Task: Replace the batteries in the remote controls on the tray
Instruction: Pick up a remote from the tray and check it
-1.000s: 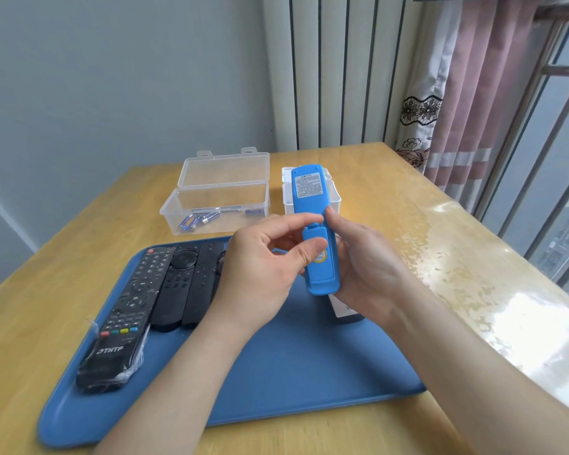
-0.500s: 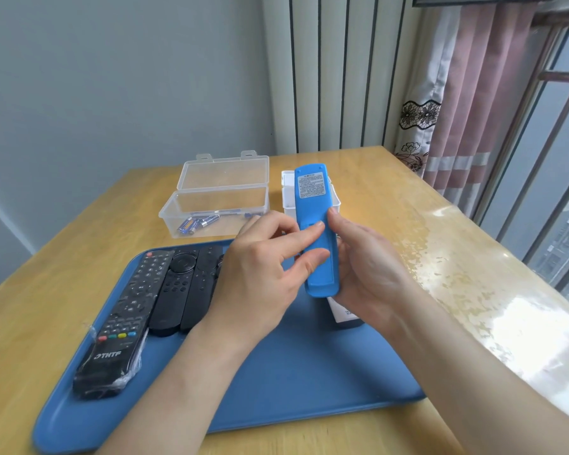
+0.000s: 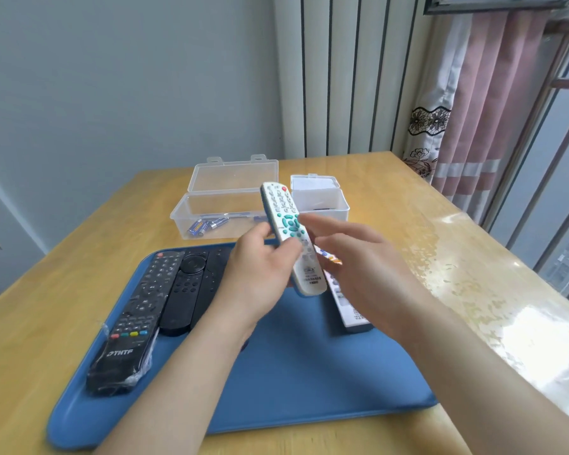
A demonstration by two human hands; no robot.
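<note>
Our left hand (image 3: 260,274) grips the white remote control (image 3: 288,229) with our fingers curled round its blue back and our thumb on its face. We hold it above the far part of the blue tray (image 3: 309,372), button side up, green keys showing, its top end tilted away toward the boxes. Our right hand (image 3: 365,267) is spread open just beside it, fingers straight and blurred; we cannot tell whether they touch the remote. On the tray's left side lie three black remotes side by side: a THTF remote (image 3: 133,320) in clear wrap, one with a round dial (image 3: 186,287) and a third (image 3: 216,277). Another white remote (image 3: 352,311) lies on the tray under our right hand. Beyond the tray, on the wooden table (image 3: 63,257), stand an open clear box (image 3: 225,195) holding batteries (image 3: 204,225) and a smaller clear box (image 3: 322,198).
</note>
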